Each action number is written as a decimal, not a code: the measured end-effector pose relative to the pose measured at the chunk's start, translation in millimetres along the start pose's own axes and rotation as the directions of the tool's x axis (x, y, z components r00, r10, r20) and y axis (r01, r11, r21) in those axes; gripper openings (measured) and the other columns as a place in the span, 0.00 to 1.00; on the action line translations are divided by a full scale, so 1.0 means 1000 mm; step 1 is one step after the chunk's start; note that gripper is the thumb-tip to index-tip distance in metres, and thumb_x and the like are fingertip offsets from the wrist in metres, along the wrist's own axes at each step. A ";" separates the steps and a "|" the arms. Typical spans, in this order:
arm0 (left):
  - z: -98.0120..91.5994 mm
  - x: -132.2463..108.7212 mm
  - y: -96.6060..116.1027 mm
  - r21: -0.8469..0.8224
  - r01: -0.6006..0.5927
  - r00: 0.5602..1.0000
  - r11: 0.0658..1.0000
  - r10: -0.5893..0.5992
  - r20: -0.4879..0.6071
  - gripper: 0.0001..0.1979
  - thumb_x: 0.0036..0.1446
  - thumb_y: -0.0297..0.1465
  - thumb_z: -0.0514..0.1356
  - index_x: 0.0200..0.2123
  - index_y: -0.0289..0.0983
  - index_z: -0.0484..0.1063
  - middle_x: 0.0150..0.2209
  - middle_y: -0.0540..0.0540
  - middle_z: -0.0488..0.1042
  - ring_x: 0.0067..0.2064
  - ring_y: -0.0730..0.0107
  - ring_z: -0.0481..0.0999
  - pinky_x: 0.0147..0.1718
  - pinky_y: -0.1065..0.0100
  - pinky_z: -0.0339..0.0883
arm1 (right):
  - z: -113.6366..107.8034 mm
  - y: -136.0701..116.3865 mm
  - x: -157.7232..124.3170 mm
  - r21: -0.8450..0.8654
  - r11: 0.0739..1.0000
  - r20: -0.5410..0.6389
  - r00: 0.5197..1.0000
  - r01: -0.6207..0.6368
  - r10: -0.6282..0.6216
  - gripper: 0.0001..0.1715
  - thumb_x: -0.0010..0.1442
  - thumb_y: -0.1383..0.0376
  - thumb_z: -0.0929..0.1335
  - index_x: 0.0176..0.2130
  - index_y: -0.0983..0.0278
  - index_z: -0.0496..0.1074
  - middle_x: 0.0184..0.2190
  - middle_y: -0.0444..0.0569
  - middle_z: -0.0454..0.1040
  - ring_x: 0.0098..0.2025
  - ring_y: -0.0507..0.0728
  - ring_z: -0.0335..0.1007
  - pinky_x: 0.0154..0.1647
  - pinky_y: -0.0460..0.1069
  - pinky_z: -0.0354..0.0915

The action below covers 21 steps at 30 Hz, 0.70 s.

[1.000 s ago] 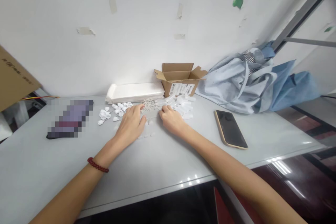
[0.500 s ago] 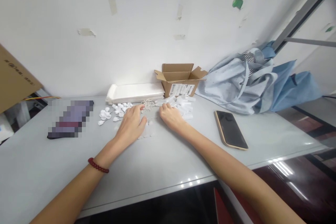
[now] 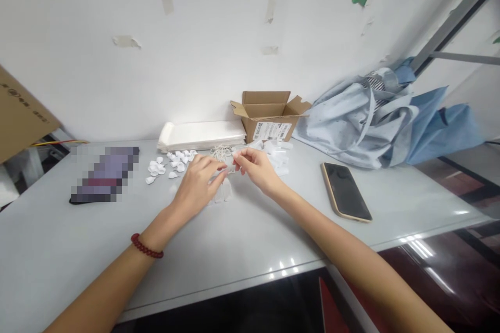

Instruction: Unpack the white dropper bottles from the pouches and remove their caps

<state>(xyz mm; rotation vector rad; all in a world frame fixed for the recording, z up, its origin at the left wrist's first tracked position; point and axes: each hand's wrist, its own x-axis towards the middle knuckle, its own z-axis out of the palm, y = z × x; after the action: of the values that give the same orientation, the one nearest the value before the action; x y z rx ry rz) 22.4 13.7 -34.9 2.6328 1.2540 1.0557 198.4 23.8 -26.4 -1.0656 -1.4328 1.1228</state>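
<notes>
My left hand point(image 3: 201, 182) and my right hand point(image 3: 255, 168) meet near the middle of the grey table, fingertips closed around a small clear plastic piece point(image 3: 231, 168) between them. Several clear plastic pieces point(image 3: 222, 192) lie on the table just below my fingers. Behind my hands is a small heap of pale loops or strings point(image 3: 221, 152). Left of my left hand lie several small white pieces point(image 3: 157, 166). More clear plastic pieces point(image 3: 279, 156) are piled to the right of my right hand, partly hidden by it.
An open cardboard box point(image 3: 269, 117) and a stack of white flat packets point(image 3: 201, 135) stand against the wall. A phone point(image 3: 347, 191) lies at the right, blue fabric bags point(image 3: 351, 119) behind it. A pixelated dark item point(image 3: 105, 174) lies at the left.
My right hand has moved from the clear pile toward my left hand, and the fingertips of both hands now meet at a clear piece. My left fingers have closed in.
</notes>
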 end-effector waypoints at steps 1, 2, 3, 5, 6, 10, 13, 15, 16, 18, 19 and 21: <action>0.000 0.000 0.001 -0.004 -0.008 1.000 1.000 0.008 -0.003 0.08 0.61 0.32 0.55 0.38 0.36 0.74 0.37 0.44 0.75 0.44 0.60 0.67 0.44 0.60 0.64 | 0.000 -0.001 -0.001 0.030 1.000 -0.004 1.000 -0.007 0.007 0.12 0.55 0.59 0.66 0.28 0.66 0.68 0.22 0.43 0.69 0.24 0.49 0.63 0.28 0.45 0.60; -0.001 0.000 0.001 -0.007 -0.014 1.000 1.000 0.014 -0.002 0.08 0.61 0.32 0.56 0.38 0.37 0.74 0.36 0.44 0.75 0.43 0.60 0.67 0.43 0.60 0.64 | 0.001 -0.002 -0.001 0.061 0.998 -0.007 1.000 -0.013 0.014 0.12 0.55 0.59 0.66 0.28 0.66 0.68 0.23 0.43 0.69 0.25 0.49 0.63 0.28 0.45 0.60; -0.001 0.000 0.002 -0.008 -0.017 1.000 1.000 0.017 -0.001 0.08 0.60 0.33 0.57 0.38 0.37 0.74 0.37 0.44 0.75 0.43 0.60 0.68 0.43 0.59 0.64 | 0.001 -0.003 -0.001 0.097 0.995 -0.006 1.000 -0.021 0.022 0.12 0.54 0.59 0.67 0.27 0.66 0.68 0.24 0.44 0.70 0.25 0.49 0.64 0.28 0.45 0.60; -0.002 0.000 0.004 -0.006 -0.013 1.000 1.000 0.012 -0.006 0.08 0.59 0.34 0.58 0.38 0.37 0.74 0.37 0.44 0.75 0.43 0.59 0.68 0.43 0.59 0.64 | 0.000 -0.006 -0.002 0.168 0.985 0.013 0.999 -0.044 0.042 0.13 0.53 0.58 0.68 0.27 0.66 0.69 0.26 0.45 0.71 0.27 0.49 0.66 0.28 0.45 0.61; -0.002 0.000 0.005 -0.004 -0.006 1.000 1.000 0.006 -0.012 0.07 0.59 0.34 0.59 0.38 0.38 0.74 0.37 0.44 0.75 0.43 0.59 0.68 0.42 0.59 0.64 | 0.000 -0.007 -0.002 0.199 0.978 0.029 0.998 -0.057 0.053 0.13 0.52 0.58 0.69 0.27 0.66 0.69 0.26 0.45 0.71 0.28 0.49 0.66 0.28 0.45 0.61; -0.003 0.001 0.010 -0.016 0.019 0.999 1.000 -0.019 -0.027 0.06 0.58 0.35 0.59 0.36 0.39 0.73 0.36 0.45 0.75 0.43 0.59 0.69 0.42 0.58 0.64 | -0.002 -0.011 -0.004 0.246 0.967 0.059 0.996 -0.074 0.061 0.13 0.52 0.58 0.70 0.27 0.66 0.70 0.27 0.46 0.72 0.28 0.49 0.67 0.29 0.45 0.62; -0.004 0.001 0.013 -0.035 0.019 0.999 0.999 -0.020 -0.028 0.07 0.58 0.35 0.59 0.35 0.39 0.73 0.36 0.45 0.76 0.43 0.59 0.69 0.42 0.57 0.64 | -0.001 -0.013 -0.005 0.246 0.966 0.071 0.996 -0.075 0.059 0.12 0.52 0.59 0.69 0.27 0.66 0.69 0.27 0.46 0.73 0.28 0.50 0.69 0.29 0.45 0.63; -0.004 0.001 0.014 -0.040 0.028 0.999 0.999 -0.029 -0.032 0.06 0.58 0.33 0.58 0.35 0.39 0.73 0.36 0.45 0.76 0.43 0.59 0.69 0.42 0.57 0.64 | -0.001 -0.015 -0.006 0.248 0.965 0.091 0.994 -0.080 0.059 0.12 0.53 0.58 0.69 0.28 0.66 0.69 0.27 0.46 0.74 0.29 0.51 0.70 0.30 0.46 0.64; -0.005 0.001 0.014 -0.043 0.033 0.999 0.999 -0.034 -0.032 0.05 0.58 0.32 0.58 0.34 0.39 0.73 0.35 0.45 0.76 0.42 0.59 0.69 0.42 0.58 0.64 | -0.001 -0.016 -0.006 0.238 0.968 0.100 0.994 -0.074 0.051 0.13 0.53 0.57 0.69 0.28 0.66 0.69 0.26 0.46 0.74 0.29 0.51 0.70 0.31 0.46 0.65; -0.005 0.001 0.014 -0.053 0.040 0.999 0.998 -0.041 -0.031 0.05 0.58 0.32 0.57 0.34 0.39 0.73 0.35 0.46 0.76 0.42 0.59 0.69 0.42 0.58 0.64 | -0.005 -0.020 -0.006 0.155 0.987 0.120 0.993 -0.039 0.020 0.15 0.54 0.55 0.69 0.30 0.66 0.70 0.26 0.46 0.74 0.30 0.52 0.71 0.32 0.47 0.65; -0.005 0.001 0.014 -0.060 0.041 0.999 0.997 -0.043 -0.034 0.05 0.58 0.32 0.57 0.34 0.39 0.73 0.35 0.46 0.76 0.42 0.59 0.69 0.42 0.58 0.65 | -0.009 -0.023 -0.006 0.078 0.997 0.131 0.991 -0.006 -0.004 0.16 0.55 0.54 0.69 0.30 0.66 0.71 0.26 0.46 0.74 0.31 0.52 0.71 0.33 0.47 0.65; -0.006 0.001 0.014 -0.072 0.042 0.998 0.997 -0.045 -0.040 0.06 0.58 0.33 0.57 0.34 0.39 0.74 0.35 0.45 0.76 0.43 0.58 0.69 0.42 0.57 0.65 | -0.020 -0.028 -0.003 -0.148 0.985 0.151 0.986 0.092 -0.070 0.16 0.55 0.55 0.69 0.31 0.66 0.73 0.28 0.47 0.75 0.33 0.53 0.71 0.35 0.47 0.65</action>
<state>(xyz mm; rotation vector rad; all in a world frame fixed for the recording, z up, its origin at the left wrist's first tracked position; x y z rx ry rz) 28.9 3.8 -25.4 2.5328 1.2510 1.1322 217.0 17.8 1.7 -1.0394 -1.6870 1.0619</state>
